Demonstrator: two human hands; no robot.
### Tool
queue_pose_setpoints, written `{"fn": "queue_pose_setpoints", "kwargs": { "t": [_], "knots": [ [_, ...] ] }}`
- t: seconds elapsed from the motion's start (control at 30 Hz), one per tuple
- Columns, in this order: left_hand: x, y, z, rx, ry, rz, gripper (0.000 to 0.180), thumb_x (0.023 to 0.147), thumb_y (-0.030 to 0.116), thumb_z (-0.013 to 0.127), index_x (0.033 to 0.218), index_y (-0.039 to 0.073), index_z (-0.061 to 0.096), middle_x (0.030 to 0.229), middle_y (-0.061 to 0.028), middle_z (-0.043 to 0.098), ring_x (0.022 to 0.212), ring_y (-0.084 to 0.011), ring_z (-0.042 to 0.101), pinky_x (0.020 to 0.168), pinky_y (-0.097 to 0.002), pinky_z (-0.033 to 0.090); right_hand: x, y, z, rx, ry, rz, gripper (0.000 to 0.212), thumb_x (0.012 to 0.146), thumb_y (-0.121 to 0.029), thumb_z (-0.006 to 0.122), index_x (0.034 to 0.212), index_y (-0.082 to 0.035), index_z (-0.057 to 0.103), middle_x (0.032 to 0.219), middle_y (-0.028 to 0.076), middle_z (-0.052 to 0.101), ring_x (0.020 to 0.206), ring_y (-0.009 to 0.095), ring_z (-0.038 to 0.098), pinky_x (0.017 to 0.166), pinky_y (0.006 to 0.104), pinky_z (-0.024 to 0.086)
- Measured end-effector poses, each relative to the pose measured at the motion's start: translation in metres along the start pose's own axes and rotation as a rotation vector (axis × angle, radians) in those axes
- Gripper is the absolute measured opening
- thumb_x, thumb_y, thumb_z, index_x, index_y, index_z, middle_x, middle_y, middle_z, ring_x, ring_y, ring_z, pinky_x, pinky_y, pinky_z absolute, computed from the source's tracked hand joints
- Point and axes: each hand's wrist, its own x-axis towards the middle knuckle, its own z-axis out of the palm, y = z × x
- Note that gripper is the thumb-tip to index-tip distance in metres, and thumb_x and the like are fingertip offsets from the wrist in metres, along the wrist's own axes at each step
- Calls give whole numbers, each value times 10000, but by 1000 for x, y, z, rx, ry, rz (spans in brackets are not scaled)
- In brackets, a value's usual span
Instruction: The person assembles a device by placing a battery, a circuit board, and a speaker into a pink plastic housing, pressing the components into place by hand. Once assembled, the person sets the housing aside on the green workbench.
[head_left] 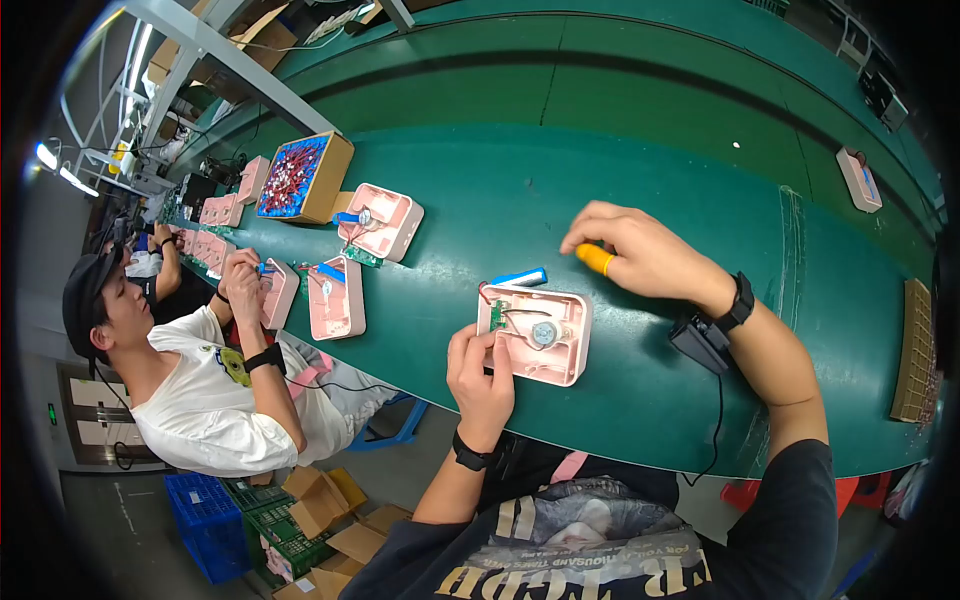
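Before me on the table lies a pale pink plastic housing [567, 370], its hollow side facing up. Inside it sit a small round silver motor [544, 333], thin wires and a little green circuit board [497, 316]. A blue cylindrical battery [522, 277] lies against its far wall. My left hand [478, 378] grips the housing's near left corner, thumb over the wall; the fingertips are partly hidden. My right hand [640, 250] hovers beyond and right of the housing, with a yellow finger cot on the thumb. Its fingers are loosely bent, apart from the thumb, and nothing shows between them.
Left stand more pink housings [385, 225] with batteries, and a cardboard box [325, 180] of blue batteries with red wires. A co-worker [215, 400] handles another housing there. A black device with a cable [700, 342] lies under my right forearm. A lone housing [858, 180] rests far right.
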Motion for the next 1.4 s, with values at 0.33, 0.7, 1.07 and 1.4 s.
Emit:
{"fn": "queue_pose_setpoints", "kwargs": {
  "t": [0.33,0.7,1.07,1.4],
  "knots": [
    [7,0,3,224,27,251,70,943,39,721,1005,6,719,1096,-150,681,930,-332,623,804,-438,501,4,-32,51,-153,-86,190,391,1028,-267,667,1360,-64,705,1508,190,557,1426,373,490,1130,487,441],
    [7,-1,6,181,-1,195,39,953,28,704,970,-7,707,1082,-158,680,907,-328,638,768,-420,522,-4,-25,63,-346,30,29,339,991,-241,692,1279,-71,749,1436,167,625,1342,339,582,1090,472,450],
    [5,-4,-4,108,-73,315,79,848,72,769,904,44,721,1054,-147,689,933,-349,666,851,-457,522,50,4,22,-234,75,-16,246,906,-129,745,1142,-70,780,1177,143,716,1133,364,659,952,438,538],
    [0,-6,16,109,46,310,104,858,163,733,881,79,676,980,-112,652,961,-341,650,908,-463,500,57,5,-5,-331,-10,53,226,831,-44,809,1036,13,732,957,192,691,856,373,680,758,437,558]
  ]
}}
